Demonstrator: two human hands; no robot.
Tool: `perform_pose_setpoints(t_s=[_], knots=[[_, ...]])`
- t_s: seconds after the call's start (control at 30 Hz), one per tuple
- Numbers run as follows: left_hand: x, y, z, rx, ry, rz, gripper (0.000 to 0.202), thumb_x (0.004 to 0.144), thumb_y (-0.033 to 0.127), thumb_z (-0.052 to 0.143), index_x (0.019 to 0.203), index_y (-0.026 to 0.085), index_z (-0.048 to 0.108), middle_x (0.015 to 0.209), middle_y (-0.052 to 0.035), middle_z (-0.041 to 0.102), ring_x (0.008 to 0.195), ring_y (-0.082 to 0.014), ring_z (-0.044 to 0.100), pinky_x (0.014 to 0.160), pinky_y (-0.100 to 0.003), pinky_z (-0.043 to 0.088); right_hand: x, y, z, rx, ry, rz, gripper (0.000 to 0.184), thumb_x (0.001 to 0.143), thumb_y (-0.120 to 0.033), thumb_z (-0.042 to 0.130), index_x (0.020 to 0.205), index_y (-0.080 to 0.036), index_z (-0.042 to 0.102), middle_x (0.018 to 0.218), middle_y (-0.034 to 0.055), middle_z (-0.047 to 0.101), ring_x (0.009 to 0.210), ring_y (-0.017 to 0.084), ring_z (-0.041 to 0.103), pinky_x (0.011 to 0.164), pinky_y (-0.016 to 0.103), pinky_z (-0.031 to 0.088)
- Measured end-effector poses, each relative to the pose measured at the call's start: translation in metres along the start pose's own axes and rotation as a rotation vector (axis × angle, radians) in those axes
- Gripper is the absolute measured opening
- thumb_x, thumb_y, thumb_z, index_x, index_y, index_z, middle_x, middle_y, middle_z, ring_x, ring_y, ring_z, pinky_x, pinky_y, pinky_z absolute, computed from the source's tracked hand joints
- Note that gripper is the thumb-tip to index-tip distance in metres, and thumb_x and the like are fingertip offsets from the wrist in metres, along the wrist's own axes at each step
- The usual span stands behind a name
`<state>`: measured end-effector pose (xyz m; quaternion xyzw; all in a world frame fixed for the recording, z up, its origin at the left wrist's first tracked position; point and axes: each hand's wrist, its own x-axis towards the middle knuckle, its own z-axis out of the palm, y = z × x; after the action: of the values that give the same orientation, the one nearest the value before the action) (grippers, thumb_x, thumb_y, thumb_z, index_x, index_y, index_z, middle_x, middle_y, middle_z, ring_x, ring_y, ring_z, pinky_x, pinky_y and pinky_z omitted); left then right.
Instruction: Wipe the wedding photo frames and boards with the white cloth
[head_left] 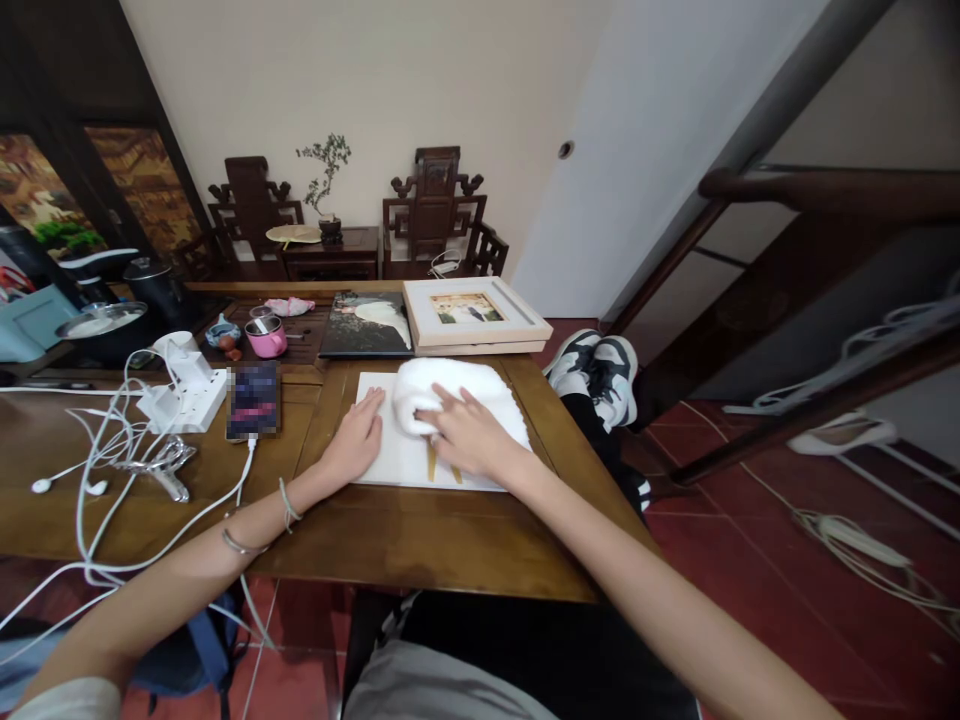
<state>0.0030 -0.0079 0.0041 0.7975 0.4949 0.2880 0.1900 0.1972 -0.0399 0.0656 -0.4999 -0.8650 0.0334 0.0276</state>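
Wooden table [420,540], dark chairs at the back wall, red tile floor. I see a flat white board [390,465] lying square in front of me with a bunched white cloth [442,385] on its far half.

Left hand [358,438]: flat, palm down, fingers together, gripping nothing, resting on the board's left edge. Right hand [469,435]: fingers spread and laid over the near side of the cloth, pressing rather than clenching. The cloth sits just ahead of the right fingertips and just right of the left hand.

Risks as I read them:
- Only the left palm pins the board. A hard sideways push from the right hand could skate it across the polished wood.
- The board's right corner lies near the table edge, right of the right hand. A shove that way could tip it toward the sneakers [596,375].
- Two gold strips [433,462] show under the right palm. Dragging could scuff or lift them; I can't tell what they are.
- Phone [253,400] and cables [112,450] lie left of the left hand, so the left elbow could snag a lead.
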Motion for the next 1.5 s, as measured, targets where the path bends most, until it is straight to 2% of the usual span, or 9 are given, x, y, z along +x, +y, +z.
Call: perform_pose_setpoints(t_s=[0.1, 0.2, 0.33, 0.5, 0.6, 0.73, 1.03, 1.3, 1.5], knots=[[0.001, 0.007, -0.005, -0.142, 0.155, -0.024, 0.049, 0.096, 0.033, 0.030, 0.137, 0.010, 0.046, 0.145, -0.0138, 0.046, 0.137, -0.0209, 0.040, 0.116, -0.041, 0.028, 0.025, -0.007, 0.008, -0.049, 0.048, 0.063, 0.047, 0.083, -0.013, 0.044, 0.127, -0.011, 0.060, 0.145, 0.0176, 0.046, 0.139, 0.041, 0.025, 0.107, 0.064, 0.022], [0.000, 0.014, -0.009, -0.249, 0.236, -0.058, 0.050, 0.097, 0.038, 0.029, 0.136, 0.012, 0.047, 0.145, -0.0116, 0.047, 0.136, -0.0200, 0.042, 0.116, -0.040, 0.029, 0.021, -0.023, 0.011, -0.034, 0.050, -0.079, 0.046, 0.081, -0.013, 0.046, 0.124, -0.011, 0.062, 0.151, 0.0142, 0.037, 0.140, 0.043, 0.021, 0.109, 0.066, 0.015], [0.000, 0.017, -0.009, -0.303, 0.310, -0.077, 0.051, 0.098, 0.040, 0.026, 0.135, 0.013, 0.048, 0.145, -0.0102, 0.047, 0.136, -0.0193, 0.041, 0.116, -0.038, 0.028, -0.021, -0.039, 0.004, 0.077, 0.057, -0.333, 0.039, 0.075, -0.010, 0.048, 0.108, -0.014, 0.069, 0.130, 0.0133, 0.060, 0.135, 0.035, 0.036, 0.113, 0.054, 0.021], [0.001, 0.010, -0.002, -0.122, 0.129, -0.054, 0.046, 0.097, 0.032, 0.029, 0.129, 0.009, 0.054, 0.142, -0.0145, 0.050, 0.135, -0.0221, 0.042, 0.115, -0.042, 0.029, -0.047, -0.025, -0.016, 0.134, -0.045, -0.263, 0.037, 0.074, -0.008, 0.046, 0.101, -0.015, 0.071, 0.100, 0.0137, 0.071, 0.121, 0.027, 0.054, 0.112, 0.045, 0.026], [-0.002, 0.005, 0.003, 0.074, -0.060, -0.027, 0.044, 0.094, 0.020, 0.030, 0.130, 0.009, 0.052, 0.148, -0.0152, 0.041, 0.142, -0.0242, 0.030, 0.117, -0.048, 0.022, -0.026, -0.004, -0.020, 0.119, -0.065, -0.075, 0.045, 0.076, -0.008, 0.042, 0.113, -0.013, 0.067, 0.105, 0.0150, 0.070, 0.115, 0.028, 0.057, 0.111, 0.051, 0.022], [-0.006, 0.003, 0.005, 0.205, -0.123, 0.035, 0.047, 0.093, 0.016, 0.029, 0.138, 0.009, 0.043, 0.151, -0.0156, 0.036, 0.144, -0.0238, 0.025, 0.117, -0.051, 0.020, 0.025, 0.011, -0.017, 0.166, -0.003, 0.095, 0.046, 0.079, -0.009, 0.038, 0.117, -0.011, 0.064, 0.106, 0.0168, 0.070, 0.112, 0.033, 0.057, 0.104, 0.054, 0.026], [-0.004, 0.003, 0.001, 0.211, -0.107, 0.071, 0.045, 0.093, 0.017, 0.031, 0.135, 0.011, 0.046, 0.146, -0.0159, 0.043, 0.139, -0.0263, 0.035, 0.116, -0.054, 0.023, 0.092, -0.001, -0.012, 0.284, 0.016, 0.001, 0.040, 0.082, -0.014, 0.040, 0.109, -0.017, 0.068, 0.117, 0.0084, 0.069, 0.106, 0.026, 0.060, 0.091, 0.031, 0.040], [-0.006, 0.000, 0.005, 0.226, -0.122, 0.052, 0.046, 0.094, 0.019, 0.028, 0.136, 0.009, 0.044, 0.151, -0.0166, 0.036, 0.144, -0.0240, 0.027, 0.117, -0.049, 0.021, 0.002, 0.076, -0.005, 0.263, 0.100, 0.217, 0.046, 0.084, -0.019, 0.035, 0.118, -0.011, 0.065, 0.129, 0.0125, 0.062, 0.121, 0.032, 0.052, 0.101, 0.042, 0.037], [-0.006, 0.003, 0.005, 0.183, -0.113, 0.035, 0.049, 0.094, 0.020, 0.026, 0.140, 0.010, 0.041, 0.152, -0.0152, 0.036, 0.144, -0.0232, 0.026, 0.118, -0.049, 0.019, -0.110, 0.044, 0.000, 0.258, -0.006, 0.046, 0.044, 0.079, -0.014, 0.037, 0.110, -0.023, 0.068, 0.132, 0.0056, 0.060, 0.134, 0.029, 0.042, 0.107, 0.047, 0.037]])
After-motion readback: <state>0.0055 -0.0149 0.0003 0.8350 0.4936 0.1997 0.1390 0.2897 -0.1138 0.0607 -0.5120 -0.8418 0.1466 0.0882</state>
